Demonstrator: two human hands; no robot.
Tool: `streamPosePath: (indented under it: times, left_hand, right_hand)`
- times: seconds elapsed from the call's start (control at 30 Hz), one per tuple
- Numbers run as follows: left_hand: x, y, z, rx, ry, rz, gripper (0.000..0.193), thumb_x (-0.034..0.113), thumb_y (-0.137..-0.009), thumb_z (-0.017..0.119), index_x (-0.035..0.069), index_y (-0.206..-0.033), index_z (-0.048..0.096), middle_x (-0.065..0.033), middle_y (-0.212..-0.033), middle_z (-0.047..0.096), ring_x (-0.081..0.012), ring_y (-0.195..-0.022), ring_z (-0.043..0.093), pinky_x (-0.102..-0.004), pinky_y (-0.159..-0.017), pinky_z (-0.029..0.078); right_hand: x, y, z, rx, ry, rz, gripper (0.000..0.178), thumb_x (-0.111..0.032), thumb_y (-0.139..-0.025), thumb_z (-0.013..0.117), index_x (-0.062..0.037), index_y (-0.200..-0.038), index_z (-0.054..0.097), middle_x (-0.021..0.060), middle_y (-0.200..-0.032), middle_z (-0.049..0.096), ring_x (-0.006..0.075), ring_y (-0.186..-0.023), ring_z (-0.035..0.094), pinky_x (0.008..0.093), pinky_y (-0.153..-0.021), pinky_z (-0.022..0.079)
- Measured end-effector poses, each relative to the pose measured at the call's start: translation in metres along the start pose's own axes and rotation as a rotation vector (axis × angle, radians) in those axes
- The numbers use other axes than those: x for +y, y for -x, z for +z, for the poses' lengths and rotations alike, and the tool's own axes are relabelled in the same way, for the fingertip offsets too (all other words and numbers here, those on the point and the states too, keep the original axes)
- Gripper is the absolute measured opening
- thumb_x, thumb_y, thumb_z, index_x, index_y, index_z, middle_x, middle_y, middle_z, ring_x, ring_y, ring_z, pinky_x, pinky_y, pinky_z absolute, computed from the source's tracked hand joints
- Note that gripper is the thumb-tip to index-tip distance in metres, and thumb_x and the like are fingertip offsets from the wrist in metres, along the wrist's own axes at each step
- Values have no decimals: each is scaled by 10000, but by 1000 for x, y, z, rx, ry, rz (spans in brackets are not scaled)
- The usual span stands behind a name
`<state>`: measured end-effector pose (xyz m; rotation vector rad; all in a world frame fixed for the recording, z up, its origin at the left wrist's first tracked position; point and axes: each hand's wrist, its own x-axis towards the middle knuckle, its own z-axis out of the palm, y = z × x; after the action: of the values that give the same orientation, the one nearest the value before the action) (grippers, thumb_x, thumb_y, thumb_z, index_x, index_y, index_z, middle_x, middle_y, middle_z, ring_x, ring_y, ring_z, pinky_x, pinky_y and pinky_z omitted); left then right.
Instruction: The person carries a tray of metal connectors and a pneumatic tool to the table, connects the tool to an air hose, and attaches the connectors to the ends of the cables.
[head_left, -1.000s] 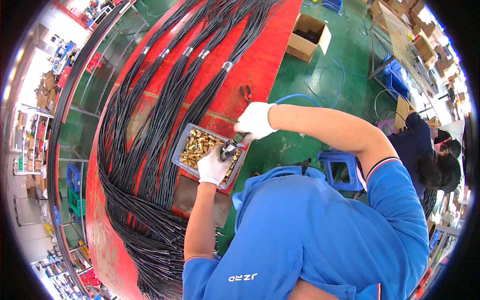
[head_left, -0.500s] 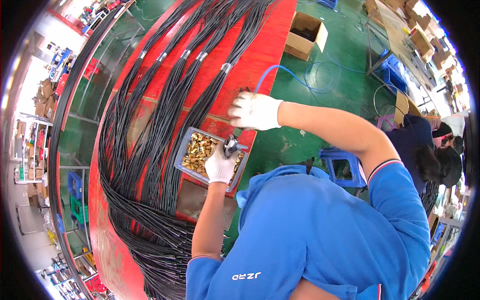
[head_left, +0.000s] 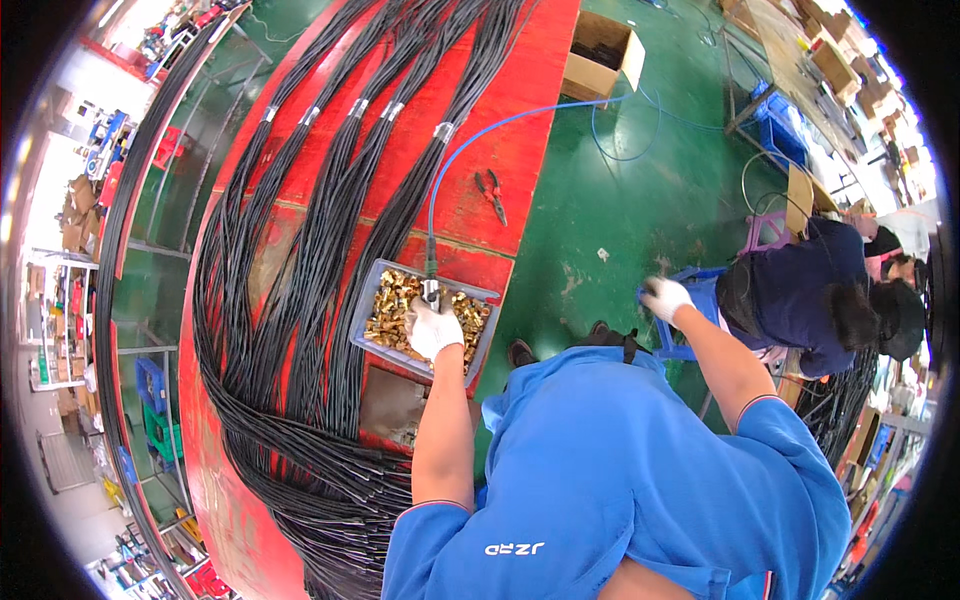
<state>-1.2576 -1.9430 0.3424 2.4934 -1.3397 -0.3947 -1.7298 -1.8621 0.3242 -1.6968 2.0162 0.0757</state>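
Evidently, in the head view, the white-gloved left hand (head_left: 437, 332) was closed around a small silver tool with a dark grip (head_left: 431, 292), held over a grey-blue rectangular plastic tray (head_left: 484, 338) at the right edge of the long red table (head_left: 525, 75). A slim blue hose (head_left: 500, 122) led from the tool out over that edge. The white-gloved right hand (head_left: 667, 298) was off the table, at a blue plastic stool (head_left: 706, 292); whether its fingers were open, closed or holding anything could not be told.

Loose brass-coloured metal fittings (head_left: 390, 325) filled much of the tray. Left of it, long black cables (head_left: 330, 190) lay in bundles, their ends gathered toward the table's lower end. Red-handled pliers (head_left: 491, 197) lay near the right edge.

Judging by the silver bands (head_left: 444, 131) around them, the bundling looked done, while many fittings remained loose; whether any cable ends carried one was too small to tell.
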Motion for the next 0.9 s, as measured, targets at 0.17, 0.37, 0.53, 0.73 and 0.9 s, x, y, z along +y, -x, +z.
streamPosePath:
  times: [0.17, 0.37, 0.53, 0.73, 0.9]
  left_hand:
    - [-51, -14, 16, 172, -70, 229, 645, 435, -868, 714, 95, -1403, 595, -226, -1265, 685, -415, -1211, 623, -526, -1009, 497]
    - [-34, -17, 12, -66, -105, 201, 722, 544, -971, 617, 25, -1465, 531, -206, -1355, 659, -374, -1208, 646, -478, -1031, 507]
    - [-45, -19, 21, 26, -288, 117, 607, 471, -907, 655, 43, -1336, 619, -206, -1258, 703, -379, -1095, 696, -510, -937, 553]
    - [0, 42, 23, 22, -351, 268, 533, 455, -924, 633, 39, -1256, 661, -175, -1181, 728, -351, -1016, 716, -515, -866, 570]
    - [16, 136, 58, 60, -559, 632, 413, 357, -940, 646, 27, -1187, 675, -162, -1108, 724, -364, -965, 695, -505, -843, 560]
  right_hand:
    - [89, 120, 66, -206, -215, 614, 482, -341, -889, 659, -12, -1240, 697, 234, -1216, 717, 365, -1168, 674, 440, -1011, 503]
    - [86, 236, 113, -240, -406, 762, 434, -411, -866, 644, -55, -1098, 731, 178, -1108, 744, 374, -1036, 694, 457, -902, 539]
    - [71, 277, 105, -299, -607, 845, 488, -441, -876, 608, -102, -1200, 744, 175, -1187, 737, 361, -1129, 686, 470, -945, 534]
    - [128, 317, 148, -198, -746, 954, 474, -446, -865, 615, -110, -1164, 761, 189, -1144, 749, 374, -1081, 711, 473, -904, 558]
    - [194, 331, 172, -164, -766, 868, 465, -392, -854, 603, -131, -1214, 742, 195, -1244, 719, 397, -1159, 682, 494, -958, 542]
